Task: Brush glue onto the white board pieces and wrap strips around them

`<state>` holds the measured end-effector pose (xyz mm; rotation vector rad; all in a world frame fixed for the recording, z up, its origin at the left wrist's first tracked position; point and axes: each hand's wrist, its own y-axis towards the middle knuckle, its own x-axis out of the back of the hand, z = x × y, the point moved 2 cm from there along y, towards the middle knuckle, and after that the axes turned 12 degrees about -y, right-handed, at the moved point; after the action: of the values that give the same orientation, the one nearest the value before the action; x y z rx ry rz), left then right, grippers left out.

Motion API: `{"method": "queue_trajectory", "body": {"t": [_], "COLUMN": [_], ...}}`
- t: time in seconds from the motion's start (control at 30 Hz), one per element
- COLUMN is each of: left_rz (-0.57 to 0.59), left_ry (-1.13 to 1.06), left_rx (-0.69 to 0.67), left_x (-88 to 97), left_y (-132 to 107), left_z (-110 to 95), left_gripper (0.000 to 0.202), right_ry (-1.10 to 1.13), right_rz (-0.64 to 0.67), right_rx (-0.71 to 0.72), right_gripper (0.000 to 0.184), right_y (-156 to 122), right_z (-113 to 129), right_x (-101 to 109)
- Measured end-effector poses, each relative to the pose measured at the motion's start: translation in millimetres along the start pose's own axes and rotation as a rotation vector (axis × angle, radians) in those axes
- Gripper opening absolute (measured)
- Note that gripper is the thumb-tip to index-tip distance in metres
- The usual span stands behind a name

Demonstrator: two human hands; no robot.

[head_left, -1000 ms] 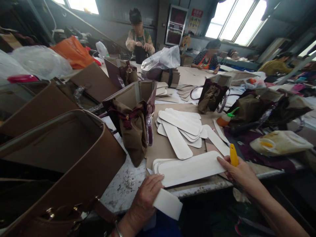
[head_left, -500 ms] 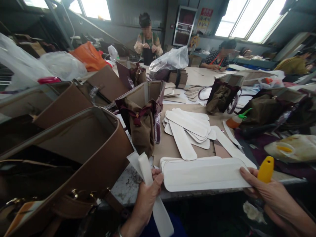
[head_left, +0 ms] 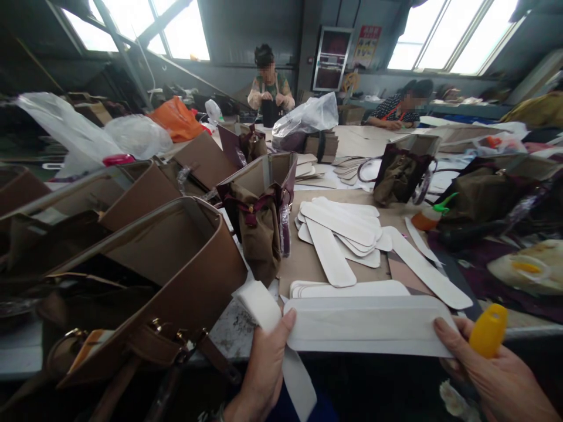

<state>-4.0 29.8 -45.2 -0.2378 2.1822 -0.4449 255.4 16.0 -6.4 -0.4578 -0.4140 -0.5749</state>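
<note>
A long white panel with rounded corners [head_left: 365, 328] is held level in front of me at the table's front edge. My left hand [head_left: 268, 363] is closed, its thumb on the panel's left end, with folded white strips [head_left: 259, 305] also in its grip; one strip end hangs below. My right hand [head_left: 484, 363] pinches the panel's right end and also holds a tool with a yellow handle [head_left: 488, 331], whose working end is hidden. Just behind lies a stack of similar panels [head_left: 352, 288], and farther back a loose pile of them [head_left: 343, 228].
A brown open bag [head_left: 197, 275] stands close on the left, a khaki and maroon bag [head_left: 257, 228] beside the pile. At right are a glue bottle with a green nozzle [head_left: 428, 218] and a whitish plastic container [head_left: 530, 266]. Co-workers [head_left: 270, 94] sit across the table.
My left thumb has come onto the panel's left end. The panel sits slightly lower in view, still in my right hand. The whole view has shifted a little.
</note>
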Motion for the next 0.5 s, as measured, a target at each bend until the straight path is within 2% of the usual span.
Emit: {"method": "queue_trajectory", "body": {"t": [0.1, 0.23, 0.33, 0.5], "left_rz": [-0.068, -0.287, -0.367, -0.454], "left_ry": [0.009, 0.107, 0.143, 0.209], "left_rx": [0.028, -0.036, -0.076, -0.026], "left_x": [2.2, 12.5, 15.0, 12.3], "left_y": [-1, 4, 10, 8], "left_z": [1, 5, 8, 7], "left_gripper": [0.048, 0.040, 0.033, 0.030], "right_ry": [0.006, -0.033, -0.009, -0.001], "right_rz": [0.076, 0.228, 0.219, 0.186], "right_rx": [-0.011, 0.126, 0.117, 0.085], "right_gripper": [0.050, 0.045, 0.042, 0.039], "right_y": [-1, -4, -1, 0], "right_z": [-8, -9, -9, -12], "right_x": [0, -6, -11, -12]}}
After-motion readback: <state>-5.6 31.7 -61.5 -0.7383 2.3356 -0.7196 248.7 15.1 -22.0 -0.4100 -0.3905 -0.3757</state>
